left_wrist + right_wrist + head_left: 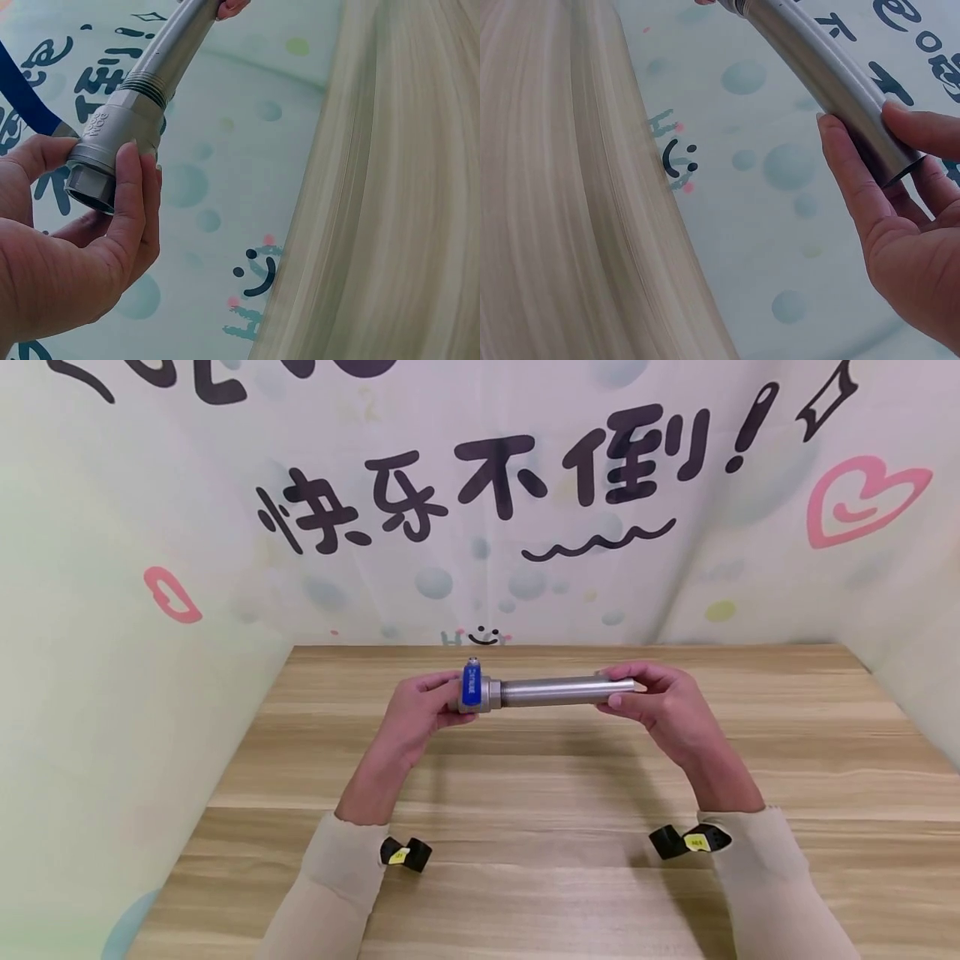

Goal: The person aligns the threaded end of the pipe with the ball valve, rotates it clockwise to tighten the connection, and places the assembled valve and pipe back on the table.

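Observation:
A steel ball valve (112,135) with a blue lever handle (472,683) is joined to the threaded end of a smooth metal pipe (562,690). Both are held level above the table, valve on the left. My left hand (420,710) grips the valve body between thumb and fingers, as the left wrist view (90,255) shows. Around the pipe's plain right end, my right hand (663,706) holds with thumb and fingertips. In the right wrist view the open pipe end (904,172) points toward the palm. Some thread shows between valve and pipe.
Below the hands lies a wood-grain table (510,877). A white printed cloth (375,593) with dark lettering hangs behind it, and pale cloth also stands at the left and right sides. Small black cameras (405,854) sit on both wrists.

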`<state>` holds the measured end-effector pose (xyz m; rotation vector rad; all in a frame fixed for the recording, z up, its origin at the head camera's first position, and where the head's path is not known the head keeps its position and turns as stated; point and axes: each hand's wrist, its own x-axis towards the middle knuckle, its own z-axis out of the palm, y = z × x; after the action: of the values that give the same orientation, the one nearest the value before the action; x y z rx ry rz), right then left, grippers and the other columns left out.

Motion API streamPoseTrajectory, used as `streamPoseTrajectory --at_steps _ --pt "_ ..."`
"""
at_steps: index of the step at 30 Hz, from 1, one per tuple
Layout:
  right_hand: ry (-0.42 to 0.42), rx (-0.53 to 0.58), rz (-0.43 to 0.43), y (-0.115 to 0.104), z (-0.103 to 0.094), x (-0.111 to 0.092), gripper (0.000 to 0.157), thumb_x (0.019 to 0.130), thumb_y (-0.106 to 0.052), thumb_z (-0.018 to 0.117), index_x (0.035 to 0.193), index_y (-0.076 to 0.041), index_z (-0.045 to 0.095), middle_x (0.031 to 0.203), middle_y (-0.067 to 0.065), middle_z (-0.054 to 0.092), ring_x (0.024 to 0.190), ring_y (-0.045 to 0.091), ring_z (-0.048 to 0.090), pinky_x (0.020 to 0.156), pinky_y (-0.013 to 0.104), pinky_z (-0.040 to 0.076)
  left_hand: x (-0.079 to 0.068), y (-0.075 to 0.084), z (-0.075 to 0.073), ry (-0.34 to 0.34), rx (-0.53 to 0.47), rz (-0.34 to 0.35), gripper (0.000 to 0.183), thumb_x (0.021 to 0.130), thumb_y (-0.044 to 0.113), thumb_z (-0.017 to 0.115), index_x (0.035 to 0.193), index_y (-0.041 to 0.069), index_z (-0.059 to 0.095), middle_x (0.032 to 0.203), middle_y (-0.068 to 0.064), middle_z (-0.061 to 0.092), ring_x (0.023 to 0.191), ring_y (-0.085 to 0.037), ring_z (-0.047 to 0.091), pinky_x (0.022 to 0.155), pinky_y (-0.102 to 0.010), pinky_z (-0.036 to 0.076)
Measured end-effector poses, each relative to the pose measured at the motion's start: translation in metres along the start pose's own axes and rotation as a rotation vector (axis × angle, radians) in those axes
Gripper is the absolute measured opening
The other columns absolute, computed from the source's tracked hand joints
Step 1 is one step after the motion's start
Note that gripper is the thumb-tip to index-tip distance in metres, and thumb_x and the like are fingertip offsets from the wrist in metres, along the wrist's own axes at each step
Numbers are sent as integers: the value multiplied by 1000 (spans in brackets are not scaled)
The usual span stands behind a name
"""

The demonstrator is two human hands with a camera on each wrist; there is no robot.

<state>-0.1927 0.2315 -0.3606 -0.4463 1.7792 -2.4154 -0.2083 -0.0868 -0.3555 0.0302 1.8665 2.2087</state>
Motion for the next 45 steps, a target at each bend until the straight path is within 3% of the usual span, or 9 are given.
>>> streamPoseTrajectory --at_steps 9,16,30,38,45 --pt "31 -4 -62 -2 4 -1 30 81 21 62 101 0 71 111 9 67 93 22 68 83 32 57 4 0 -1 6 -46 -4 38 94 9 58 127 -9 58 123 -25 55 91 -25 65 76 -32 59" --pt "41 -19 -57 -5 5 -2 28 79 20 65 99 0 71 110 9 67 90 22 69 81 32 58 2 1 -2 -1 -64 -4 39 95 7 56 131 -9 55 128 -25 52 96 -27 64 75 -31 59" --pt "76 -20 -24 -8 7 -4 25 81 16 66 101 2 71 110 9 68 93 21 67 81 30 58 -3 3 3 3 10 112 36 95 10 60 128 -7 59 123 -23 58 91 -24 66 77 -31 59" --pt "32 7 29 -9 5 -2 21 90 8 61 110 2 65 102 14 57 82 25 72 80 37 57 -6 4 4 6 46 175 32 91 8 65 120 -5 64 109 -17 60 85 -22 63 80 -33 58" --pt "16 41 60 -8 3 -1 22 91 9 59 107 -2 68 100 14 59 79 26 72 78 37 58 -5 4 4 -6 70 223 31 89 4 64 118 -6 65 105 -15 57 82 -20 60 80 -36 59"
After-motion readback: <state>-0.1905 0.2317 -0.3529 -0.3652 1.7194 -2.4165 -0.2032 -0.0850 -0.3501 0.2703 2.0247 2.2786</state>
